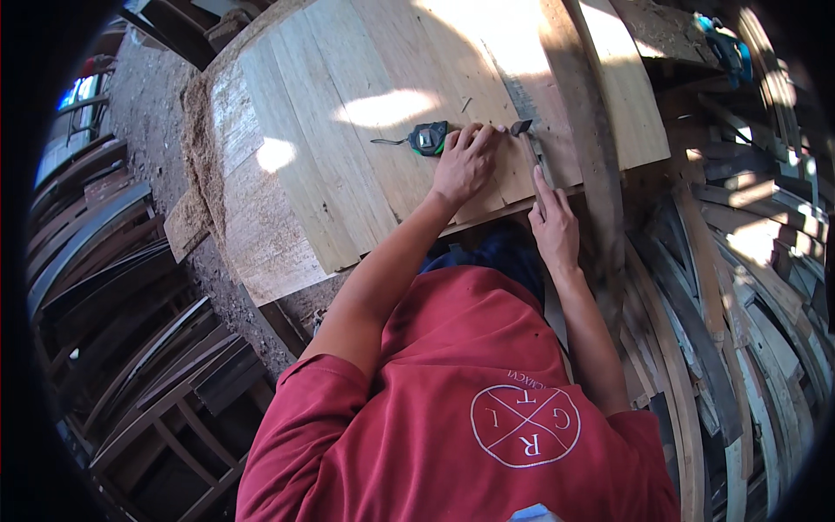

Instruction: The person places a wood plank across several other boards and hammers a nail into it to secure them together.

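Right hand (557,228) grips my hammer (533,155), handle running toward 11 o'clock, head (520,128) just beside my left hand's (468,163) fingertips, at their 3 o'clock; left's grasp, can't tell.

one head-worn fisheye view looks steeply down, from near, on the hands (467,165) and wooden panel (339,187).

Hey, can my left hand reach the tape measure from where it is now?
Likely yes: your left hand is right beside the tape measure on the boards, and nothing visible lies between them.
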`<act>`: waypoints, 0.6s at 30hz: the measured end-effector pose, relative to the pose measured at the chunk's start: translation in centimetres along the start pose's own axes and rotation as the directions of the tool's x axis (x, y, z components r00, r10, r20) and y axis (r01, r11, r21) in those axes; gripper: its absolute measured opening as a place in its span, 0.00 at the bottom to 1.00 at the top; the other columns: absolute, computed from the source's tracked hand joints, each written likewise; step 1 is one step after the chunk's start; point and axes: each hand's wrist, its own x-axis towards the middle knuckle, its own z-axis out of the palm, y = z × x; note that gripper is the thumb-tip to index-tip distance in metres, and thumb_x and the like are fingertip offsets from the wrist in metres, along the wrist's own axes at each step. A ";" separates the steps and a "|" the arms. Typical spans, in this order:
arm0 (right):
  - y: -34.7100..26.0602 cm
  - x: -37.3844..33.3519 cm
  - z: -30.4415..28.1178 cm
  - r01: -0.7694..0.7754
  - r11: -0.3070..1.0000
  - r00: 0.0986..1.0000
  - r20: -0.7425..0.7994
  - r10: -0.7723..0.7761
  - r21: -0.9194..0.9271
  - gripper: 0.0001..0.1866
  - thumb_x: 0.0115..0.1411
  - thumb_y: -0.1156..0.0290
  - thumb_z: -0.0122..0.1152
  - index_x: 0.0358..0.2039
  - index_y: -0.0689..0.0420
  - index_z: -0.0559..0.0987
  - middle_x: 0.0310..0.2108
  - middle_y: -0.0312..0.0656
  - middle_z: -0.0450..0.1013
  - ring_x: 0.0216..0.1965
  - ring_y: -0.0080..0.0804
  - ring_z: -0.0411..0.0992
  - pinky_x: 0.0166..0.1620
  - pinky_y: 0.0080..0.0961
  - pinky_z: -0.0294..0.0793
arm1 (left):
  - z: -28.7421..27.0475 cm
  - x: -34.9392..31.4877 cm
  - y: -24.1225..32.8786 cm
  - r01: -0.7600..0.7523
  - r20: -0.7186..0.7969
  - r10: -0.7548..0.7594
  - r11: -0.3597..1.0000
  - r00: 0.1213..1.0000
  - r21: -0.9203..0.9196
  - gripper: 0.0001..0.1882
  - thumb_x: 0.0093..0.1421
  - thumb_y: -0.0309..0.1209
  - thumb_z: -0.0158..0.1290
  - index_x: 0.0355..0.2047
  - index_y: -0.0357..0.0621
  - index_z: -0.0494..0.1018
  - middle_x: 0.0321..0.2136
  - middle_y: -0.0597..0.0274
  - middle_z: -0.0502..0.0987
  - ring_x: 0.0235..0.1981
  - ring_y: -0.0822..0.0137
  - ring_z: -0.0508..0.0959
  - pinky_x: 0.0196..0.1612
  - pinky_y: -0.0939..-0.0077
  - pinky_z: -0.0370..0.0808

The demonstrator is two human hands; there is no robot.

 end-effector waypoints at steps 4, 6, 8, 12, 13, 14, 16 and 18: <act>-1.4 0.4 -0.3 -0.006 1.000 0.994 -0.112 0.005 -0.012 0.41 0.59 0.80 0.58 0.72 0.38 0.65 0.42 0.50 0.70 0.39 0.51 0.77 0.41 0.45 0.80 | -0.5 0.0 0.4 0.042 -0.006 -0.043 0.999 0.999 -0.032 0.31 0.56 0.33 0.57 0.63 0.50 0.73 0.57 0.61 0.72 0.61 0.58 0.69 0.61 0.56 0.65; -2.3 1.4 -0.6 0.017 1.000 0.993 -0.121 -0.014 0.023 0.41 0.58 0.81 0.59 0.72 0.40 0.65 0.41 0.49 0.69 0.42 0.48 0.76 0.43 0.42 0.80 | -0.7 -0.1 0.4 0.024 -0.047 -0.025 0.999 0.999 -0.021 0.30 0.56 0.32 0.58 0.62 0.51 0.74 0.54 0.62 0.74 0.59 0.58 0.71 0.60 0.56 0.66; -3.6 3.5 -1.0 0.010 1.000 0.993 -0.118 -0.008 0.014 0.41 0.57 0.81 0.60 0.71 0.44 0.66 0.43 0.50 0.69 0.44 0.48 0.75 0.46 0.42 0.80 | -0.9 -0.1 0.3 0.035 -0.048 -0.036 0.999 0.998 -0.032 0.27 0.56 0.31 0.58 0.58 0.52 0.76 0.52 0.62 0.75 0.57 0.57 0.72 0.59 0.57 0.67; -3.6 9.5 -1.2 0.103 0.993 0.990 -0.099 -0.097 0.056 0.37 0.58 0.77 0.63 0.70 0.49 0.67 0.47 0.51 0.71 0.51 0.50 0.74 0.54 0.44 0.76 | -0.8 0.0 0.4 -0.025 -0.056 0.022 0.998 0.998 -0.058 0.26 0.51 0.31 0.58 0.54 0.49 0.77 0.50 0.59 0.75 0.57 0.55 0.72 0.59 0.57 0.69; -3.6 11.1 -1.4 0.188 0.979 0.974 -0.144 -0.175 0.081 0.37 0.59 0.75 0.64 0.70 0.50 0.66 0.50 0.52 0.71 0.54 0.51 0.72 0.57 0.44 0.73 | -0.9 0.0 0.4 -0.042 -0.063 0.037 0.996 0.997 -0.074 0.24 0.51 0.29 0.59 0.52 0.50 0.77 0.50 0.58 0.75 0.57 0.51 0.72 0.58 0.54 0.71; -3.8 12.2 -1.7 0.276 0.955 0.950 -0.184 -0.254 0.107 0.36 0.61 0.72 0.64 0.70 0.51 0.65 0.52 0.53 0.71 0.56 0.52 0.70 0.60 0.45 0.70 | -1.3 -0.2 0.4 -0.057 -0.070 0.053 0.996 0.996 -0.066 0.24 0.51 0.29 0.59 0.52 0.50 0.77 0.50 0.58 0.75 0.57 0.51 0.72 0.58 0.54 0.71; -3.8 12.5 -3.2 0.236 0.957 0.966 -0.150 -0.211 0.168 0.36 0.63 0.67 0.65 0.70 0.53 0.64 0.57 0.54 0.70 0.61 0.54 0.66 0.65 0.47 0.64 | -2.4 -0.7 0.4 -0.041 -0.024 0.040 0.997 0.999 -0.062 0.23 0.53 0.28 0.59 0.51 0.47 0.77 0.51 0.55 0.74 0.57 0.48 0.71 0.61 0.53 0.70; -2.7 10.8 -4.7 0.169 0.982 0.952 -0.272 -0.139 0.089 0.39 0.60 0.66 0.69 0.70 0.56 0.64 0.60 0.54 0.69 0.62 0.55 0.65 0.66 0.48 0.63 | -2.3 -1.9 -0.4 -0.016 -0.029 0.014 0.996 0.999 -0.083 0.21 0.54 0.28 0.58 0.51 0.45 0.77 0.52 0.53 0.74 0.58 0.47 0.71 0.63 0.53 0.70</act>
